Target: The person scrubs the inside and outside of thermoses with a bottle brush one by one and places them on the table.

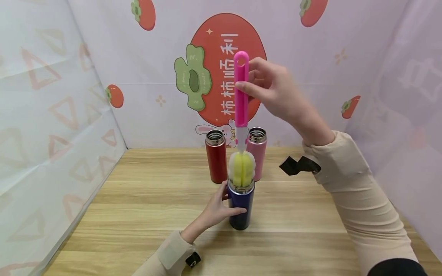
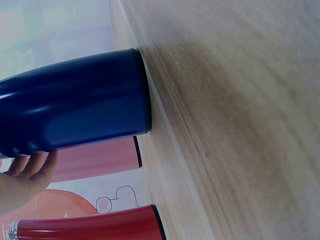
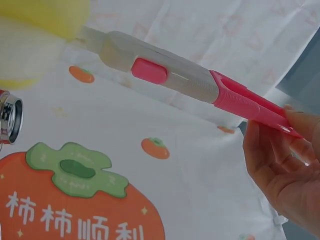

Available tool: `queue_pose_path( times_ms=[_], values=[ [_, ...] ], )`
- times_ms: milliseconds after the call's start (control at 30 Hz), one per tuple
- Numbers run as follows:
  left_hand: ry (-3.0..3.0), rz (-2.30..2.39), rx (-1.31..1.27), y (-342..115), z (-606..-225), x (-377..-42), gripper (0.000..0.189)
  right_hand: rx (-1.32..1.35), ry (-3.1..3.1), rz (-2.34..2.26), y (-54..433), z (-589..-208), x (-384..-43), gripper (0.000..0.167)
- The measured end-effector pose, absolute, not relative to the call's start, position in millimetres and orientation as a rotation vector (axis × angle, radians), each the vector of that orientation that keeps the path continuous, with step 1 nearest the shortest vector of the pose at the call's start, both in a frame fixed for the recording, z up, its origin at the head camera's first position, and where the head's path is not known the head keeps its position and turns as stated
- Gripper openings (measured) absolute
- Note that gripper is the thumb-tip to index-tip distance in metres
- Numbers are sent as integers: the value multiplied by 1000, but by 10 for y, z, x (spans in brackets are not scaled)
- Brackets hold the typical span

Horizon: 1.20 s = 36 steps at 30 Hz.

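My right hand (image 1: 267, 86) pinches the pink handle of a bottle brush (image 1: 241, 103) between thumb and fingers, holding it upright. The brush's yellow-and-white sponge head (image 1: 242, 168) is at the mouth of a dark blue thermos bottle (image 1: 240, 209), its lower end at the steel rim. Around the bottle's upper side, my left hand (image 1: 215, 209) grips with the thumb across the front. In the left wrist view the blue bottle (image 2: 80, 97) has its base at the tabletop, and the left fingers (image 2: 37, 167) curl against its side. The right wrist view shows the handle (image 3: 245, 102) in the right fingers.
Behind the blue bottle stand a red thermos bottle (image 1: 216, 159) and a pink thermos bottle (image 1: 258, 153), both lidless. They are on a wooden table (image 1: 155, 214). A printed cloth backdrop (image 1: 165, 126) hangs along the table's back, with cloth at both sides.
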State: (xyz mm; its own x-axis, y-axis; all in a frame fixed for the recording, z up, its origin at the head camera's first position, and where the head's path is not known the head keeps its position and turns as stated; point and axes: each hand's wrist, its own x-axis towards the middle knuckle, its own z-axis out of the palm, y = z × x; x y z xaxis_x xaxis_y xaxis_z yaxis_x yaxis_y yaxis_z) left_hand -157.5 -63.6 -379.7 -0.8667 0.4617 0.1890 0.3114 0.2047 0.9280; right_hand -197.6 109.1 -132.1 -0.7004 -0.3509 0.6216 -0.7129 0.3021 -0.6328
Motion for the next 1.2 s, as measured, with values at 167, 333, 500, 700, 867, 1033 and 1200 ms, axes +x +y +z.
queue_pose_path(
  times_ms=[167, 333, 500, 700, 867, 1033, 1200],
  values=[
    [2340, 1740, 751, -627, -3794, -1565, 74, 997, -2213, 1392, 1069, -1368, -1967, 25],
    [2353, 1740, 742, -621, -3791, -1558, 74, 1005, -2218, 1376, 1079, -1404, -1938, 25],
    [2350, 1739, 738, -619, -3798, -1559, 75, 991, -2224, 1367, 1104, -1447, -1917, 26],
    [2341, 1743, 724, -613, -3808, -1559, 75, 977, -2266, 1282, 1111, -1591, -1920, 27],
    [2335, 1740, 716, -610, -3815, -1566, 76, 983, -2247, 1310, 1111, -1680, -1891, 27],
    [2349, 1743, 725, -610, -3792, -1558, 76, 949, -2273, 1311, 1116, -1735, -1868, 27],
    [2342, 1742, 720, -608, -3815, -1568, 76, 962, -2278, 1299, 1131, -1850, -1863, 26]
  ],
)
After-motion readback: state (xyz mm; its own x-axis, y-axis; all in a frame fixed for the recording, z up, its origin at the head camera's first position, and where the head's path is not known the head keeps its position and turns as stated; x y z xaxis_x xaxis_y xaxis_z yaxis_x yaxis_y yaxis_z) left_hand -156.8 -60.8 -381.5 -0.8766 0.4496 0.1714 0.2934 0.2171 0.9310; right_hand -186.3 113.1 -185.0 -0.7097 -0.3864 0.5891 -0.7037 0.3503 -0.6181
